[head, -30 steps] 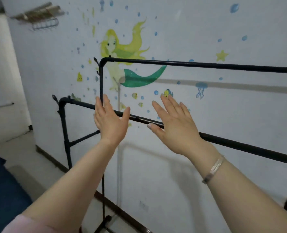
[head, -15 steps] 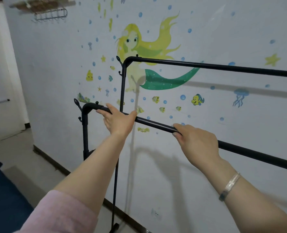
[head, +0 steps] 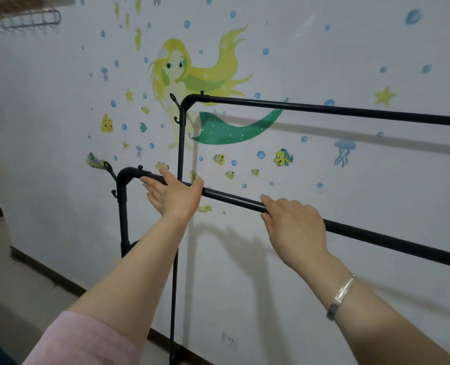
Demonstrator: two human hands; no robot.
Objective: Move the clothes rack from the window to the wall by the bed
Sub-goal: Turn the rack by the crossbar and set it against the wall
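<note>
Currently, one view only, from the head camera, looking forward and down along both forearms.

Rack: a black metal clothes rack (head: 245, 201) stands just beside a white wall (head: 47, 127) covered in mermaid and fish stickers; it has a lower front rail and a higher rear rail (head: 324, 109), each running off the right edge.

Left hand: the left hand (head: 175, 194) rests against the lower rail near its left corner; the fingers are spread and loose, not wrapped around the tube; the thumb touches the rail.

Right hand: the right hand (head: 296, 227) is curled over the same rail further right, fingers hooked round the far side; it looks like a real grip.

Wrist: a silver bracelet (head: 341, 296) sits on the right forearm; a pink sleeve (head: 86, 338) covers the left upper arm.

Placement: the rack seems already parked along the wall; the task looks near its end.

Doing it well: settle the frame parallel to the wall with even pressure from both hands; check it stands steady before letting go; avoid scraping the stickers.

Hidden: the rack's feet, its right end, the bed and the window are out of frame; a wire hook rack (head: 29, 21) at top left is blurred; the gap between rack and wall cannot be judged.
</note>
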